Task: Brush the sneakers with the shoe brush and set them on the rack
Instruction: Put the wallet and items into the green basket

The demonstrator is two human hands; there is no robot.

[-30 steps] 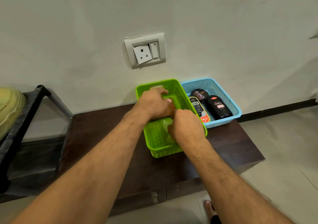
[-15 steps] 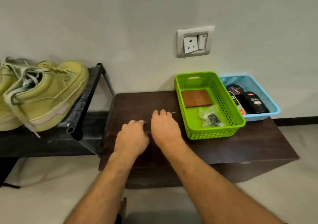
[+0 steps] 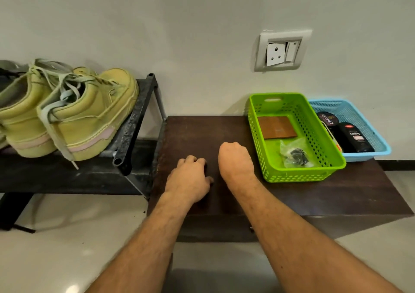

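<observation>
Pair of yellow-green sneakers (image 3: 67, 115) sat side by side on the black metal rack (image 3: 137, 121), well off to the left of the fingers, laces loose, one lace end hanging over the rack's front edge. Shoe brush: a brown wooden block (image 3: 276, 127) lay flat in the green basket (image 3: 298, 175), up and to the right of the right hand's knuckles; could have been the brush's back, could not tell for certain. Left hand (image 3: 188, 180) rested on the dark wooden table (image 3: 336, 193), fingers curled under, thumb tip showing at the right; nothing seen held. Right hand (image 3: 235, 161) sat just beside it, fingers folded under and out of sight, so whether they held anything I could not tell. A clear plastic bag (image 3: 294, 154) with small dark bits lay in the green basket's near end, right of the right hand. Beyond that, a blue basket (image 3: 368, 155) touched the green one, holding a black polish bottle (image 3: 352, 137) and a round polish tin (image 3: 327, 118). Wall socket (image 3: 281, 51) sat above the baskets, cover crooked.
</observation>
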